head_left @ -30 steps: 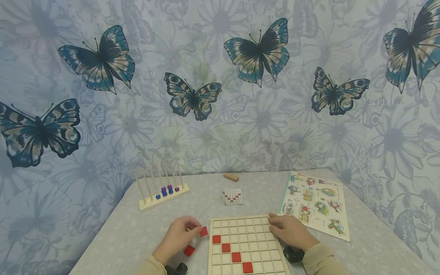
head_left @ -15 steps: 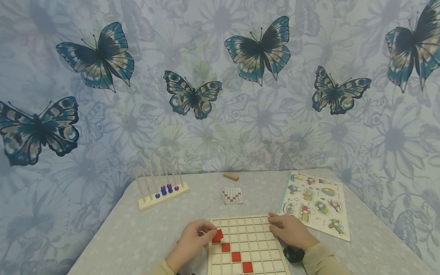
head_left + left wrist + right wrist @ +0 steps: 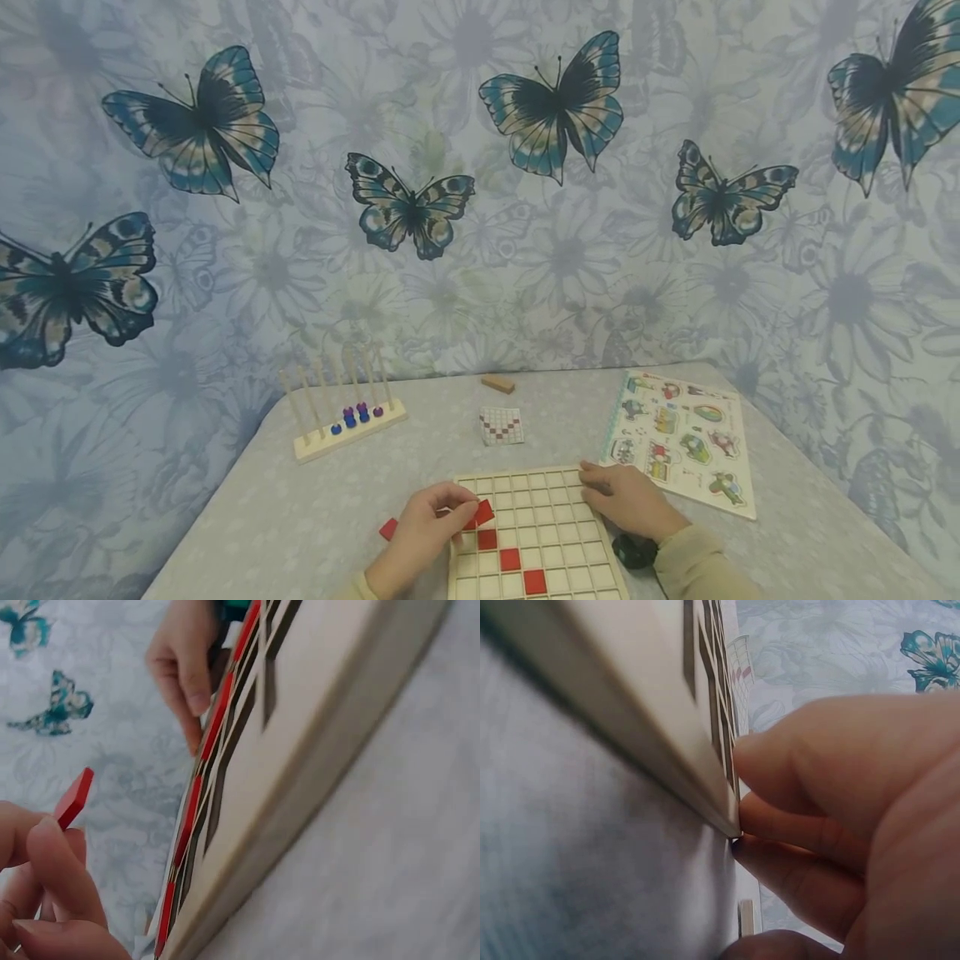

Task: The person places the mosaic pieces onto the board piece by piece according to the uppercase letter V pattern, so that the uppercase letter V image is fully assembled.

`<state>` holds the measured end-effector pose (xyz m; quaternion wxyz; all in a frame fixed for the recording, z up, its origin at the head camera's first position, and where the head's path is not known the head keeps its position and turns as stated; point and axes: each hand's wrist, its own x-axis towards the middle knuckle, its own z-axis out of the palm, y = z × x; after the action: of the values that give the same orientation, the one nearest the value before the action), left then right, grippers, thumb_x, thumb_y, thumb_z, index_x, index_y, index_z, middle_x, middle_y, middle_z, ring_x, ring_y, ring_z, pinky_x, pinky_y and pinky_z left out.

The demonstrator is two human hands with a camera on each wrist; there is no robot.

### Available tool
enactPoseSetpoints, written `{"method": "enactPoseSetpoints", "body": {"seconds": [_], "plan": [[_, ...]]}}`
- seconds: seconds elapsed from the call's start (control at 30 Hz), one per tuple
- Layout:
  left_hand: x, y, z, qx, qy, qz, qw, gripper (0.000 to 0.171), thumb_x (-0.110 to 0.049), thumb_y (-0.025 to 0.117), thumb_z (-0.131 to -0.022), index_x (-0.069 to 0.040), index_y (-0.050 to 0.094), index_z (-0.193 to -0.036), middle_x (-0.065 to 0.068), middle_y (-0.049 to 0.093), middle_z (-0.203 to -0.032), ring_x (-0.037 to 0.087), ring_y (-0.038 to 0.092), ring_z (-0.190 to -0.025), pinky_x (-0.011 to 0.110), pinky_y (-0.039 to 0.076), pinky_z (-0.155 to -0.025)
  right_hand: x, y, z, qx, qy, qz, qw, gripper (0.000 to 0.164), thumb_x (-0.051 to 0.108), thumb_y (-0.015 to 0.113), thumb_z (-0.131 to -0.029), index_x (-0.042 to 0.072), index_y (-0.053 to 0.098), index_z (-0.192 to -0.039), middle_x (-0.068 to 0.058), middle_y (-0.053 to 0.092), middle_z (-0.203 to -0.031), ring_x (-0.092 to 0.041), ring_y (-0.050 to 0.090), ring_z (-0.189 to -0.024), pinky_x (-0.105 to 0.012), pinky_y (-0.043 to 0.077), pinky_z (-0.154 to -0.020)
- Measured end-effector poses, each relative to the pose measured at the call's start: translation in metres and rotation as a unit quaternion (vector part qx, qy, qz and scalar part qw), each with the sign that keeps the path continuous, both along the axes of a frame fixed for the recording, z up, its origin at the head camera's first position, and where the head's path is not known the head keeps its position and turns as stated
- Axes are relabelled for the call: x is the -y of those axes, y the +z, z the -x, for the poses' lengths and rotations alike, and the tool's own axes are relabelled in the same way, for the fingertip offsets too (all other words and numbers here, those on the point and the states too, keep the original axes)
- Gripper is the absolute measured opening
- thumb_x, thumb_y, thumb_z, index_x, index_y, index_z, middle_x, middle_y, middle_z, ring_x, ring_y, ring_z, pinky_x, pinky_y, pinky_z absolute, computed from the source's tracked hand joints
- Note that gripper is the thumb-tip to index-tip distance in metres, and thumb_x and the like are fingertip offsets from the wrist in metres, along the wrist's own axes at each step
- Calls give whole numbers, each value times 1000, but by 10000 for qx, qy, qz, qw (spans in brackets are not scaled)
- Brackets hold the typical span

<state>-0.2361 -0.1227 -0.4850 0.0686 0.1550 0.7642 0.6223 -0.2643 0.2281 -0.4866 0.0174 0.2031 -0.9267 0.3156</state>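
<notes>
My left hand (image 3: 426, 525) pinches a red square tile (image 3: 484, 512) between thumb and fingers, over the upper left cells of a wooden grid board (image 3: 547, 508). Seen from the left wrist, this held tile (image 3: 75, 798) is tilted and stands apart from the board's face. Several red tiles (image 3: 510, 559) lie in the board's cells in a descending diagonal; the topmost is partly covered by my fingers. My right hand (image 3: 633, 502) grips the board's far right corner, its thumb (image 3: 765, 761) on the top side and the other fingers at the edge.
A loose red tile (image 3: 388, 529) lies left of my left hand. Behind the board stands a small pattern card (image 3: 502, 426), with a wooden block (image 3: 498, 384) farther back. A peg stand (image 3: 311, 450) with beads is at back left, a picture puzzle board (image 3: 678, 442) at right.
My left hand has carried the red tile rightward from beside the board to over its upper left cells. My right hand keeps its place at the corner. The head view has shifted slightly.
</notes>
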Motion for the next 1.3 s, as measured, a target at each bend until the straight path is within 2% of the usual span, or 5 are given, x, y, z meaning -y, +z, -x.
{"method": "enactPoseSetpoints", "body": {"seconds": [0.33, 0.47, 0.8, 1.1, 1.3], "plan": [[-39, 27, -6, -351, -645, 406, 9965, 14, -25, 71, -99, -12, 75, -104, 3, 74, -98, 15, 65, -73, 29, 56, -68, 2, 0, 6, -86, -28, -96, 9999, 40, 30, 67, -100, 8, 69, -133, -9, 61, -145, -38, 63, -127, -57, 49, -102], [-57, 33, -6, -214, -739, 431, 9961, 10, -23, 73, -98, -13, 75, -101, 1, 72, -93, 16, 60, -64, 29, 53, -56, 2, 0, 6, -105, -90, -155, 9998, 39, 30, 67, -100, 8, 70, -132, -8, 62, -145, -38, 63, -127, -57, 49, -103], [-78, 19, -8, -179, -877, 396, 9952, 8, -20, 71, -99, -14, 75, -101, 0, 71, -93, 11, 56, -59, 25, 49, -54, 2, 0, 5, -24, -54, -53, 10000, 38, 32, 67, -100, 8, 71, -130, -9, 63, -144, -38, 60, -131, -58, 47, -104], [-79, 4, -8, -1217, -853, 872, 9850, 8, -31, 70, -99, -24, 74, -100, -12, 73, -94, 0, 51, -55, 21, 47, -55, 3, -1, 5, 41, -194, -18, 9998, 38, 33, 67, -100, 9, 71, -129, -7, 63, -143, -38, 59, -132, -58, 46, -106], [-79, -1, -8, -1395, -999, 905, 9810, 8, -30, 71, -99, -23, 75, -98, -13, 73, -93, -2, 47, -52, 19, 45, -51, 3, 0, 3, 78, -275, -25, 9996, 37, 33, 68, -99, 11, 72, -129, -6, 63, -143, -38, 58, -133, -58, 45, -108]]}}
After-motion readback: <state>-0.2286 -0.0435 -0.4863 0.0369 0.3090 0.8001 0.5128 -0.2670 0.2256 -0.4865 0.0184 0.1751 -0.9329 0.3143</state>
